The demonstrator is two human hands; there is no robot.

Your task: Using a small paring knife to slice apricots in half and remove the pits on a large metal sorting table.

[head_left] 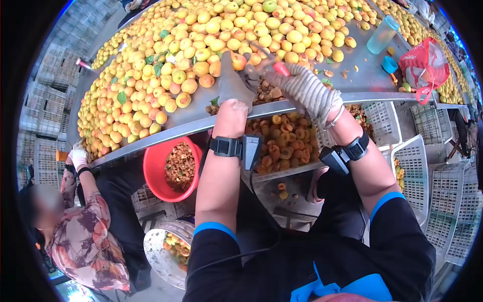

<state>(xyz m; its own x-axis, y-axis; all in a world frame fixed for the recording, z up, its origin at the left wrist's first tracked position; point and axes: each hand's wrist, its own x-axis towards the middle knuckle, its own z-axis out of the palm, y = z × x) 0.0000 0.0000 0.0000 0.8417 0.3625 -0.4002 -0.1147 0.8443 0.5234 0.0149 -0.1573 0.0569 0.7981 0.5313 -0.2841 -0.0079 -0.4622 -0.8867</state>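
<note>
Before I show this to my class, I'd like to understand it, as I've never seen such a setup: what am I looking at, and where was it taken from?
There is no robot here. A person in a dark shirt wears the camera on their head; it looks down through a fisheye lens, so straight edges bend. The picture's left is the person's left.

The gloved right hand holds a red-handled tool. The gloved left hand is at a reddish-yellow fruit; whether it grips it is hard to tell.

A big heap of fruit covers much of the metal table, with a light-blue bottle toward the right. Below the edge, a red basin holds small brown pieces.
</note>
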